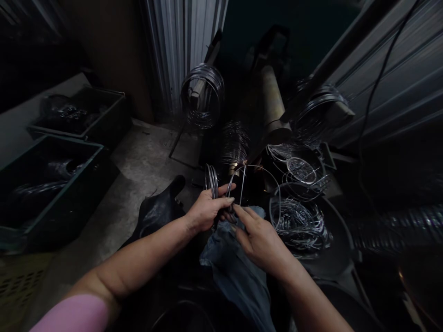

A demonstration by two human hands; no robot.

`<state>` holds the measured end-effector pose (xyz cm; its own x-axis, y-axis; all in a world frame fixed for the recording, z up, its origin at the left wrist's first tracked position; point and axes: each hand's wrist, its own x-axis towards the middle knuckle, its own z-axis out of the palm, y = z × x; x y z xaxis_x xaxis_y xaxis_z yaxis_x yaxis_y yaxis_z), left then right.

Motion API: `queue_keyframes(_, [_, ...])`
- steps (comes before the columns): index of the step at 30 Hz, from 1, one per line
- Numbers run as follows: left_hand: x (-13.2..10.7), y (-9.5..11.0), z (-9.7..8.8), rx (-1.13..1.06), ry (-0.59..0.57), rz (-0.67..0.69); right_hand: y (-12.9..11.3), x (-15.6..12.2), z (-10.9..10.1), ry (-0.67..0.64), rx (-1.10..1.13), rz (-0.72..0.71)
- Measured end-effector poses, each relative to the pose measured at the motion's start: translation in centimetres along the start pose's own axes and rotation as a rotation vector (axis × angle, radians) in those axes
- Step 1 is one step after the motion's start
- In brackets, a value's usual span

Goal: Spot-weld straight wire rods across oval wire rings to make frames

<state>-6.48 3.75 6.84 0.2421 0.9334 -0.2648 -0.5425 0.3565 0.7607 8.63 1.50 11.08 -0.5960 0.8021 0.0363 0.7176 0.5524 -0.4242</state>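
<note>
My left hand grips a small coil of silvery wire, with its fingers curled around the strands. A large thin wire loop rises just beyond both hands, and its lower end is hidden by my fingers. My right hand reaches in close to the left, its fingertips at the wire, though I cannot tell whether they pinch it. To the right of that hand lies a tangled heap of wire loops. Blue denim cloth drapes below my hands.
Wire coils hang on a holder and a right-hand holder behind a stacked coil. Dark green-rimmed crates stand on the left of the concrete floor. A black rubber glove lies near my left forearm. Corrugated metal sheeting stands behind.
</note>
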Motion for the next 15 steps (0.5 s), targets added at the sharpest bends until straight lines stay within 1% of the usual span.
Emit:
queue_keyframes(9, [0.1,0.5,0.1,-0.018,-0.018,-0.011,-0.2,0.3,-0.6,-0.004,0.006,0.015])
queue_keyframes(13, [0.3,0.6,-0.6,-0.076,0.045,-0.034,-1.0,0.6,-0.3,-0.016,-0.072,0.066])
queue_keyframes(15, [0.4,0.6,-1.1,-0.176,0.101,-0.100,-1.7,0.2,-0.1,0.018,-0.163,0.097])
